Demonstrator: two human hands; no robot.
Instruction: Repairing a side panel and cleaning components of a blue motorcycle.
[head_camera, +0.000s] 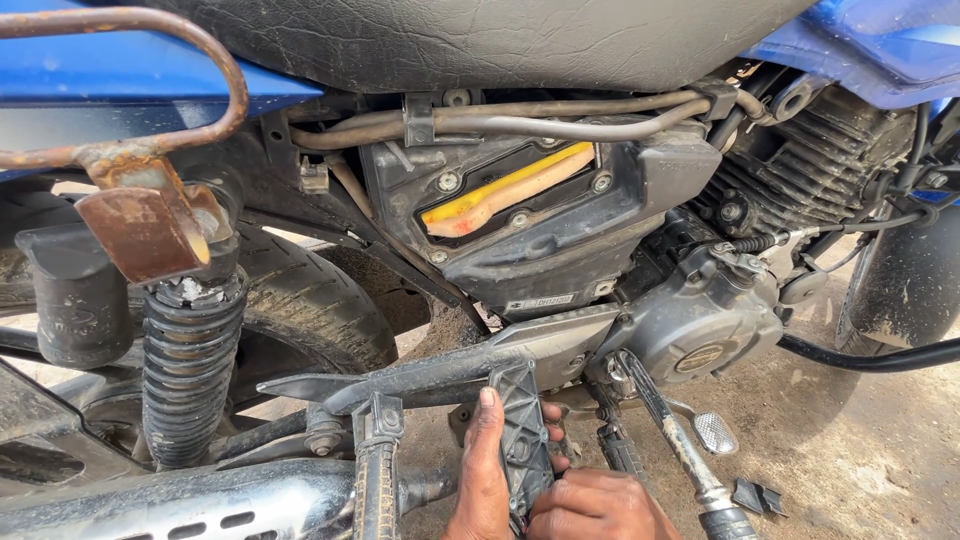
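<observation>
Left hand fingers flat along grey footrest bracket, thumb behind, closed on it. Right hand curled, gripping bracket's lower edge from 5 o'clock. Bracket upright under frame rail, 6 o'clock of air-filter box; 1 yellow filter element inside. Kick lever at 3 o'clock, shock spring at 9.

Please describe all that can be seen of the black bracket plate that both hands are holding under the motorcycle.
The bracket plate is a dark, ribbed piece that looks like dusty cast metal. It stands nearly upright, and its top meets the slanted grey frame bar. The left hand lies flat along its left side with fingers pointing up. The right hand grips its lower right edge. Its bottom end is hidden behind the hands.
</observation>
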